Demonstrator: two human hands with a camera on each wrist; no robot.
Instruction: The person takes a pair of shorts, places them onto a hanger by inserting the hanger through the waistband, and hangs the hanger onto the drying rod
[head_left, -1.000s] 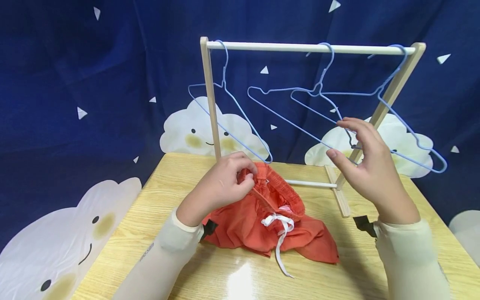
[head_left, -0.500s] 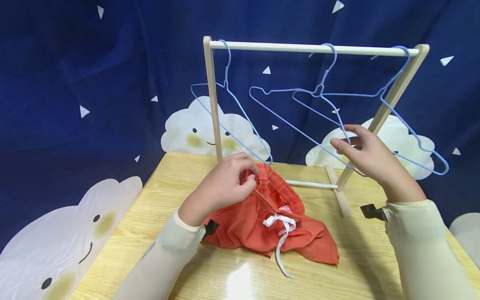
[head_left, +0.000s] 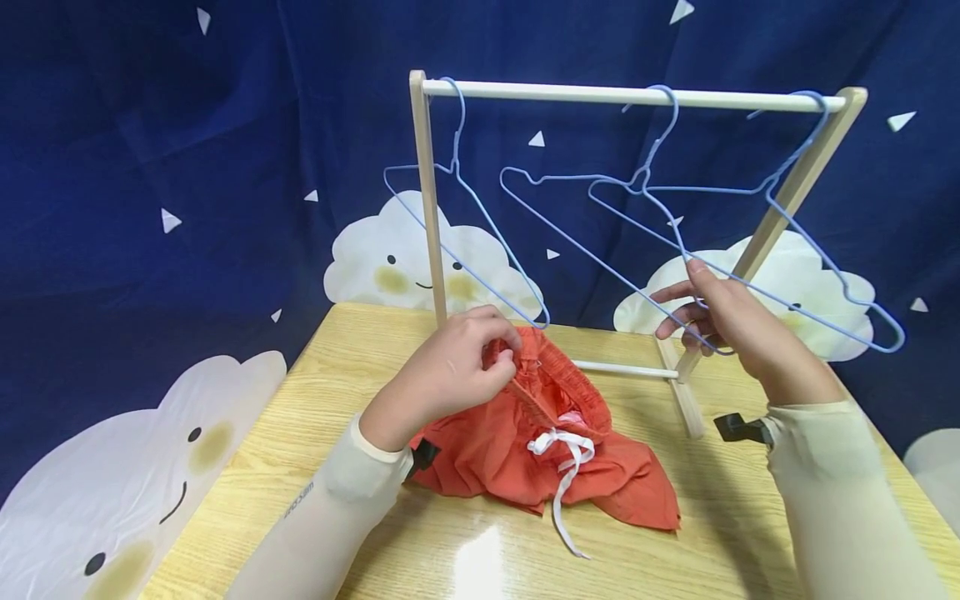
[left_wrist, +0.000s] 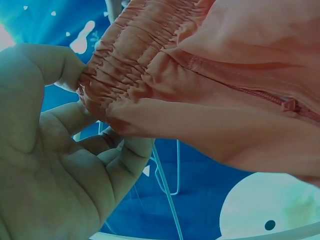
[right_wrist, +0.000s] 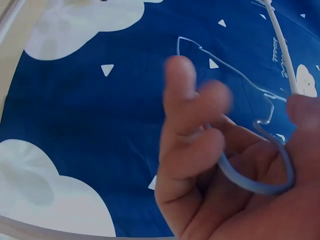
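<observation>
My left hand pinches the gathered waistband of a pair of red-orange shorts, its edge raised and the legs spread on the table. A white drawstring is tied in a bow at the front. In the left wrist view, thumb and fingers meet at the elastic waistband, and a zip shows on the fabric. My right hand is at the lower right end of the middle blue clothes hanger. In the right wrist view, fingers curl over the hanger's wire end, which lies against the palm.
The rack's white rail carries another blue hanger at left and one at right, the latter overlapping the middle hanger and the right hand. The rack stands at the back of the wooden table, before a blue cloud-patterned curtain.
My right hand, earlier open beside the middle hanger, has reached onto its lower right end and curled its fingers around it. The left hand keeps its hold on the waistband.
</observation>
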